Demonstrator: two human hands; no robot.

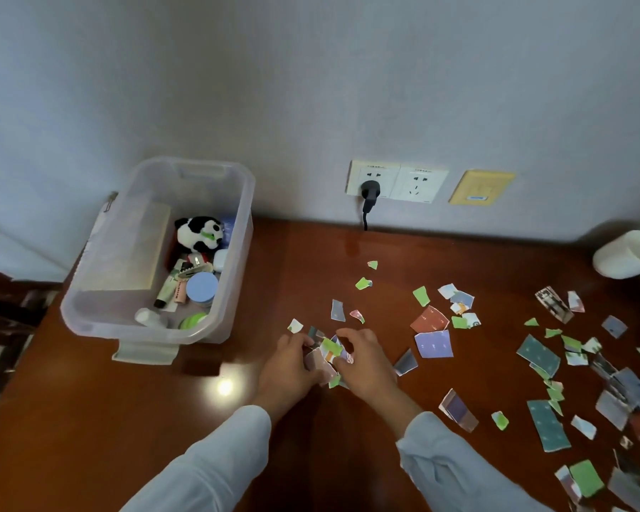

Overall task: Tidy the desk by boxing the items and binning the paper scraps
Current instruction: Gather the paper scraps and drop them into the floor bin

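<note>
Head cam, looking down at my desk (126,400), dark glossy wood. Both my hands are together in the middle of it. My left hand (292,360) has its fingers curled round a bunch of scraps (329,354), and my right hand (366,360) is pinching the same bunch from the other side, so both are gripping paper, not spread open. The bunch is a mix of green, white and purplish bits, sitting right on the desk between my palms.

There are lots of loose scraps (540,356) across the right half of the desk. A few small ones are just past my fingertips, and the thick pile is well off to my right, teal, green and photo-looking pieces overlapping each other.

The clear box (241,230) is on the left side of the desk, up against the wall. Inside it there's a panda plush (198,234) at the back, a flat tan carton (126,249) along the left, a blue round tin (201,287) and a tube (167,290) nearer the front.

On the wall behind there's a double socket (396,181) with a black plug (370,192) in its left half, and a yellow plate (481,187) just beside it. A white round container (629,255) is at the far right edge of the desk, partly cut off.
</note>
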